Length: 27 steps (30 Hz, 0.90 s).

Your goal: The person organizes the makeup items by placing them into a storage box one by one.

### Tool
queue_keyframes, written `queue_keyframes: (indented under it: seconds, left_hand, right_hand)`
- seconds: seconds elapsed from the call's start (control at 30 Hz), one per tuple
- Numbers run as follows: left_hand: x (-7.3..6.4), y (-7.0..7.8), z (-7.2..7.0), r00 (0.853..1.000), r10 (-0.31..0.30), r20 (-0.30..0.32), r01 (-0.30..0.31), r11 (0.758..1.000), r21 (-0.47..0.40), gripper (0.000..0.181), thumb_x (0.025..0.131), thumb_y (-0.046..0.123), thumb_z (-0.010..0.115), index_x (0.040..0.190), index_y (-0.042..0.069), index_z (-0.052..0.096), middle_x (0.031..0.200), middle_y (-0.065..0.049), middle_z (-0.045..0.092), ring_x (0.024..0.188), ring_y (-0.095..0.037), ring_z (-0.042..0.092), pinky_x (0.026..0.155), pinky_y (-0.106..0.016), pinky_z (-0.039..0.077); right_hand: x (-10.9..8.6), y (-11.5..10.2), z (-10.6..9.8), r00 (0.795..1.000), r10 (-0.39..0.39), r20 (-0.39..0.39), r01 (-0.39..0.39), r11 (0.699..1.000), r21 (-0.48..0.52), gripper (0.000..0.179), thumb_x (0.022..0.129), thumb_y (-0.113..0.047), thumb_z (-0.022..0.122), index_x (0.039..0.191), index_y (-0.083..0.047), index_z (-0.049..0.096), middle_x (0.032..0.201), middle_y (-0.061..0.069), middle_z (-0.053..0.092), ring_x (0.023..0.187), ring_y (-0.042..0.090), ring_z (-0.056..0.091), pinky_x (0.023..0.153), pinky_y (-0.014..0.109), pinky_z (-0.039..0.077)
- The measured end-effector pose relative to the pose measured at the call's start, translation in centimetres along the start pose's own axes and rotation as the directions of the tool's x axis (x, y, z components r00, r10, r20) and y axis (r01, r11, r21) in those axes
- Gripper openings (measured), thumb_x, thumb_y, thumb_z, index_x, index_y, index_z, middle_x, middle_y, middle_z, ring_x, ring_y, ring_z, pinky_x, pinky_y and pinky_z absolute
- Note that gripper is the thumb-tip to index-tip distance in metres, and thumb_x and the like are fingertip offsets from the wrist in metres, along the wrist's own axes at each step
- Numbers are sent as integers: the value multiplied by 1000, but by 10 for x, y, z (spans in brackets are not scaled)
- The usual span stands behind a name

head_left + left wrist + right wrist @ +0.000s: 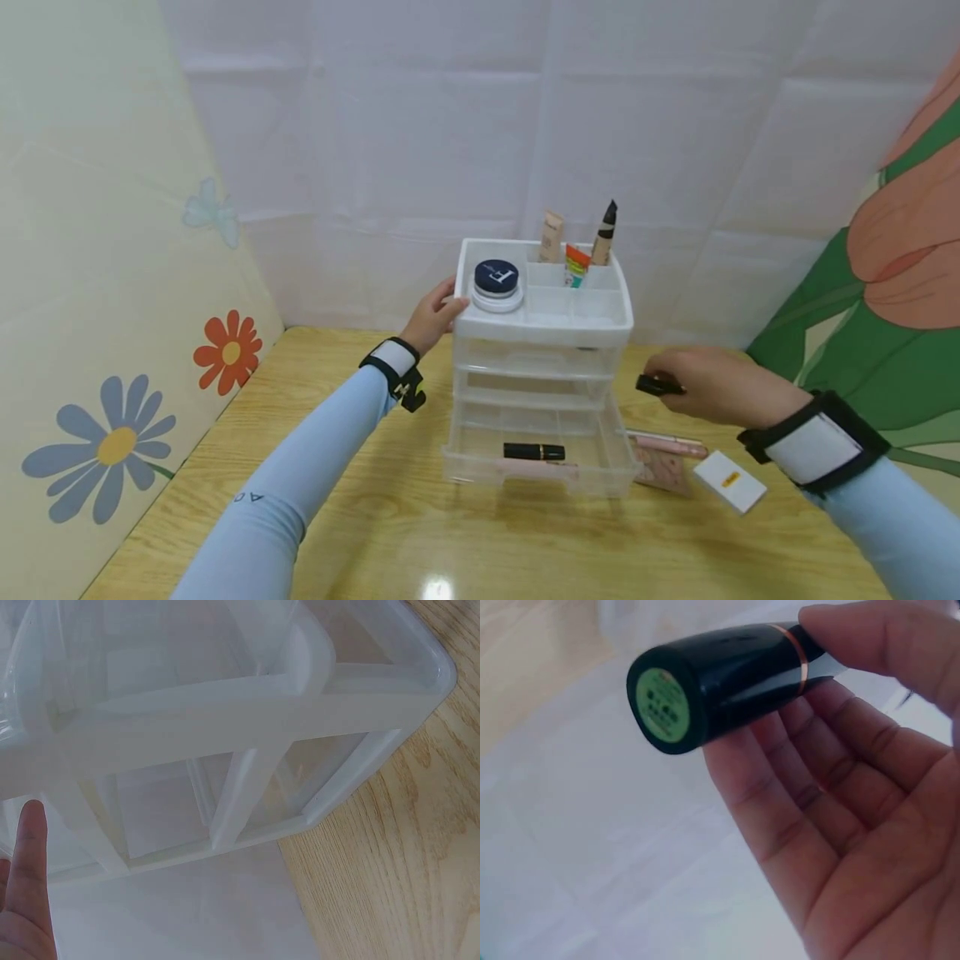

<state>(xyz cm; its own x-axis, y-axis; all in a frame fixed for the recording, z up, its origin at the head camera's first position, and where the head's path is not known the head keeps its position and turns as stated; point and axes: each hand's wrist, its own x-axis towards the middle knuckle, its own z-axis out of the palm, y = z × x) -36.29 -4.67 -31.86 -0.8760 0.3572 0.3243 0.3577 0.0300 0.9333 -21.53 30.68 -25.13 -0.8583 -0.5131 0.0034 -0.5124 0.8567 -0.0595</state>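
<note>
A white cosmetics organizer [542,333] with clear drawers stands on the table, its bottom drawer [468,473] pulled out. My left hand [433,318] rests against its upper left side, thumb at the top edge; in the left wrist view a straight finger [28,855] lies along the frame. Right of the drawers, my right hand [701,385] pinches a black lipstick tube [657,385] between thumb and fingers. The right wrist view shows the tube [742,679] with a gold ring and a green label on its end. Another black lipstick tube [533,451] lies in the open drawer.
The top tray bears a dark blue-lidded compact [496,277], a beige tube [551,237], an orange-and-green tube [577,265] and a black-capped bottle [604,235]. Right of the drawer lie a white box [731,481], a pink stick [671,447] and a flat pinkish item [662,472].
</note>
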Motion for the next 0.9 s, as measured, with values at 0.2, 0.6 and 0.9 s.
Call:
queue_keyframes:
  seconds: [0.2,0.6,0.9]
  left_hand:
    - [0,0,-1,1000,-3,-7,3,1000,3,56,100,17,47,152,7,31,147,-19,39,120,-37,52,91,-44,53]
    - [0,-1,-1,1000,-1,3,1,1000,-6,56,100,17,46,152,7,30,148,-18,38,121,-37,51,92,-44,52]
    - [-1,1,0,1000,-5,5,5,1000,-2,56,100,18,46,153,9,29,148,-18,38,123,-37,50,93,-44,52]
  right_hand:
    - [8,-30,-11,994,-100,-32,99,994,-51,31,84,-9,73,113,-17,68,104,-4,67,86,9,60,68,31,53]
    - [46,-76,-10,963,-269,37,271,961,-65,28,83,-11,77,109,-14,68,103,0,68,88,14,63,75,36,57]
    - [77,-85,7,937,-319,145,325,945,-26,22,82,-11,76,103,-13,69,95,-2,68,83,11,62,77,34,56]
